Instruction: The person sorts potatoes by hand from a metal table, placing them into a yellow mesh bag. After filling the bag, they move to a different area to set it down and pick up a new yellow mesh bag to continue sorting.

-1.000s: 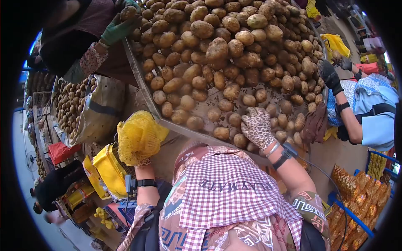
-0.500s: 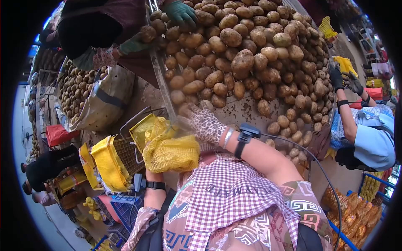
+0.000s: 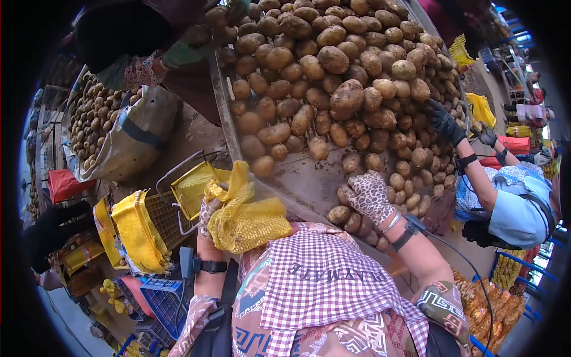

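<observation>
My left hand (image 3: 208, 218), in a leopard-print glove, is closed on a yellow mesh bag (image 3: 253, 223) that hangs bunched in front of my apron. What the bag holds inside, if anything, I cannot make out. Over on the near edge of the sorting table (image 3: 306, 177), my right hand (image 3: 370, 197) wears a matching glove, its fingers curled round a potato (image 3: 343, 195) that is mostly hidden. More loose potatoes (image 3: 352, 223) lie just below that hand, and a big heap of soil-stained potatoes (image 3: 348, 98) covers the far part of the table.
A co-worker's dark-gloved hand (image 3: 445, 122) reaches onto the heap from the right. At the upper left, another person's green-gloved hand (image 3: 185, 55) is beside the table. A large sack of potatoes (image 3: 134, 134) stands left, with yellow bags (image 3: 140, 229) stacked on a crate below it.
My right hand has moved right along the table edge to the potatoes there. The mesh bag has been lifted slightly in my left hand. The right co-worker's hand now reaches onto the heap.
</observation>
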`<state>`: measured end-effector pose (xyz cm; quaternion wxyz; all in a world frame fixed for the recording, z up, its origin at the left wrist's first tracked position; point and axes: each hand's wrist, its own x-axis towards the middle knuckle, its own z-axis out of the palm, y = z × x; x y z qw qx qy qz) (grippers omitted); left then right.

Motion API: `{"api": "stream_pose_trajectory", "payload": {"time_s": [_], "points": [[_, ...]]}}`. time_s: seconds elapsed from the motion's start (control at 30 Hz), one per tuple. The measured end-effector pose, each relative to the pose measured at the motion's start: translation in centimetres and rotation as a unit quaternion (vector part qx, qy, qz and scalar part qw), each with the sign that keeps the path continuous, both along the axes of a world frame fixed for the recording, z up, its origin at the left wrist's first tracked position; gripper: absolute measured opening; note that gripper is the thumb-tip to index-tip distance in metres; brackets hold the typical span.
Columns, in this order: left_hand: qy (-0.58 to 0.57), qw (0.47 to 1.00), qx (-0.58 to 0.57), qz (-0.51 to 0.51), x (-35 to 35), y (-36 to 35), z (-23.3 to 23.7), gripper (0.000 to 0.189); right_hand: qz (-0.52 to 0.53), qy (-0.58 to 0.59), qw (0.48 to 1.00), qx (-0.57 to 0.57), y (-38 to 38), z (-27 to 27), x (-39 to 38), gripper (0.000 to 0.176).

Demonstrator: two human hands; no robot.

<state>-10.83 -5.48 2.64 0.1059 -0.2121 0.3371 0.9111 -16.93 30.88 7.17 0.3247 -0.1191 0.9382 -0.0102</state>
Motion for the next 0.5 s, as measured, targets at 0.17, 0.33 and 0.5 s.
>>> {"api": "stream_pose_trajectory", "payload": {"time_s": [0.17, 0.33, 0.5], "points": [[0.008, 0.994, 0.038, 0.103, -1.0, -1.8, 1.1, 0.037, 0.084, 0.333, 0.896, -0.281, -4.7, -1.8, -6.3, 0.039], [0.013, 0.989, 0.003, 0.144, 0.3, -4.4, 0.9, 0.037, 0.099, 0.325, 0.915, -0.217, -8.7, -5.7, -11.7, 0.055], [-0.017, 0.981, -0.008, 0.193, 3.7, -5.9, -0.6, 0.037, 0.167, 0.227, 0.953, -0.114, -4.7, -3.2, -8.9, 0.035]]}}
